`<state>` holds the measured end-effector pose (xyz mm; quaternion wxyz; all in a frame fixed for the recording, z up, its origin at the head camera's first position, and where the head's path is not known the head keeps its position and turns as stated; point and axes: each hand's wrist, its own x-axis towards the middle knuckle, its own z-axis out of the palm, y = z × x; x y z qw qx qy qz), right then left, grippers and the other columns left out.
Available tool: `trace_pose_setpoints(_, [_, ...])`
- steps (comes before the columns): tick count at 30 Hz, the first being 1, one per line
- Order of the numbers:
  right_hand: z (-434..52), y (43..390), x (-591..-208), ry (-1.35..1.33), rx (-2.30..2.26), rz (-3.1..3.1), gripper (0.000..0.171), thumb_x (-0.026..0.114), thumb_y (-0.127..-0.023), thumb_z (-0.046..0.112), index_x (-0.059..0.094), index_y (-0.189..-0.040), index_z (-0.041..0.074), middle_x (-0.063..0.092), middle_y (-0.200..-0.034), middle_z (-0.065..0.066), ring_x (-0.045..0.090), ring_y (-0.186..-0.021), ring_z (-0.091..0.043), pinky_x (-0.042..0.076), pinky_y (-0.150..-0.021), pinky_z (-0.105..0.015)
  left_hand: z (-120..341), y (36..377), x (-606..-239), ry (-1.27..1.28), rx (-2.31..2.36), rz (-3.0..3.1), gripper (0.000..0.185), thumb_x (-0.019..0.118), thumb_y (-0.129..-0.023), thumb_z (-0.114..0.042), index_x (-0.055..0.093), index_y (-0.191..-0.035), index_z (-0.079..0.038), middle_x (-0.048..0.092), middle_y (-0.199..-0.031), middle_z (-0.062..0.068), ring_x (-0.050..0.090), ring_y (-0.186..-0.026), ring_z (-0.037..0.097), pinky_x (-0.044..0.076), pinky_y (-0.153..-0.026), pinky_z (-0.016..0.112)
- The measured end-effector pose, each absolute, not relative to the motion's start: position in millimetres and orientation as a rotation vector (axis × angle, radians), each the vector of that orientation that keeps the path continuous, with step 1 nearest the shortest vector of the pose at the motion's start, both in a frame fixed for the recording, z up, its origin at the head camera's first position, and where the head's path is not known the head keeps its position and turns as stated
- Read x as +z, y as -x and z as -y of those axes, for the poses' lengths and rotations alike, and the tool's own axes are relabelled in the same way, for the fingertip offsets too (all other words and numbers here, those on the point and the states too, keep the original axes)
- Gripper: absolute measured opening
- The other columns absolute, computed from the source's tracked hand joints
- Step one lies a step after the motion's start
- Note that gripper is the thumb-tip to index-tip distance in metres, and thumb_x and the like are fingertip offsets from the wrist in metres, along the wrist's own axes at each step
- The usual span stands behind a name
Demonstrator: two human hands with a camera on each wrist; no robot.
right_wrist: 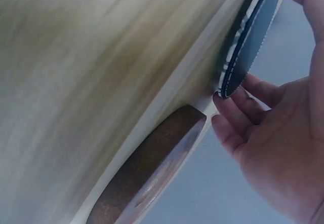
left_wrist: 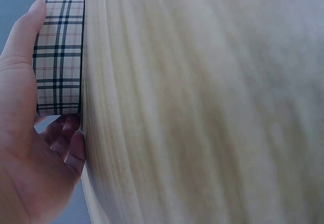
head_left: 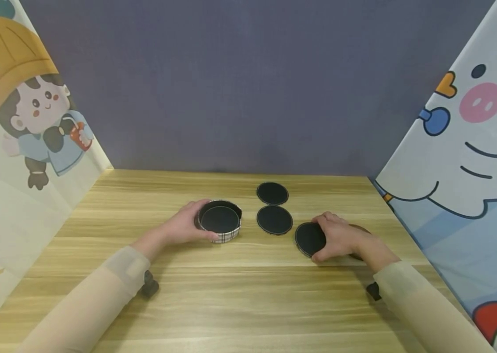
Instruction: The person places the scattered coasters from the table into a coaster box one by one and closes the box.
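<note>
Right hand (head_left: 341, 240) tilts a thin black round coaster (head_left: 310, 239) up by its edge.
Light, flexible; pinch its rim. At nine o'clock, left hand (head_left: 186, 226) cups the plaid round holder (head_left: 220, 221).

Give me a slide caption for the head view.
Left hand holds round plaid holder; right hand lifts black round coaster.

Wooden table (head_left: 248, 304) with plaid round box (head_left: 221, 227), black coasters (head_left: 274, 219).

Both arms wear long, close-fitting beige sleeves (head_left: 111, 284) to the wrist; a small black device (head_left: 149, 285) sits under each wrist.
</note>
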<state>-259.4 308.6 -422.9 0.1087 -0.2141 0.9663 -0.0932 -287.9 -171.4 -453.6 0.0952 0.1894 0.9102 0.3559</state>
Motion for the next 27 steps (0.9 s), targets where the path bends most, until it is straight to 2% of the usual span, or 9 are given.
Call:
trace_pose_setpoints(7, [-307,261,-421,0.623,-0.381,-2.86,0.113,0.092,-0.071,0.052,0.047,-0.16,-0.001,0.053,-0.149,-0.023,0.057,-0.128,-0.037,0.056,-0.102,-0.055,172,287,-453,-0.565,1.059,-2.7,0.129,0.097,-0.073,-0.066,0.03,-0.174,-0.023,0.044,-0.168,0.019,0.043,-0.155,0.045,0.035,-0.126,0.076])
trace_pose_setpoints(12, [-302,261,-419,0.659,-0.496,-2.896,0.108,0.092,-0.074,0.047,0.047,-0.162,0.003,0.051,-0.154,-0.022,0.054,-0.135,-0.039,0.054,-0.106,-0.058,171,288,-453,-0.569,1.056,-2.702,0.128,0.097,-0.073,-0.066,0.03,-0.173,-0.022,0.045,-0.166,0.019,0.044,-0.154,0.045,0.036,-0.125,0.076])
trace_pose_setpoints(20, [-293,263,-409,0.77,-0.657,-2.953,0.083,0.093,-0.078,0.042,0.058,-0.147,0.013,0.056,-0.152,-0.017,0.049,-0.142,-0.04,0.046,-0.114,-0.064,171,287,-452,-0.561,1.069,-2.691,0.128,0.098,-0.072,-0.064,0.031,-0.173,-0.022,0.046,-0.166,0.019,0.044,-0.154,0.045,0.035,-0.125,0.077])
trace_pose_setpoints(27, [-275,266,-398,0.749,-0.652,-2.954,0.08,0.092,-0.079,0.044,0.06,-0.148,0.019,0.055,-0.156,-0.014,0.048,-0.144,-0.038,0.046,-0.116,-0.062,170,287,-452,-0.564,1.061,-2.697,0.128,0.097,-0.072,-0.065,0.031,-0.173,-0.023,0.045,-0.167,0.019,0.043,-0.155,0.045,0.035,-0.125,0.077])
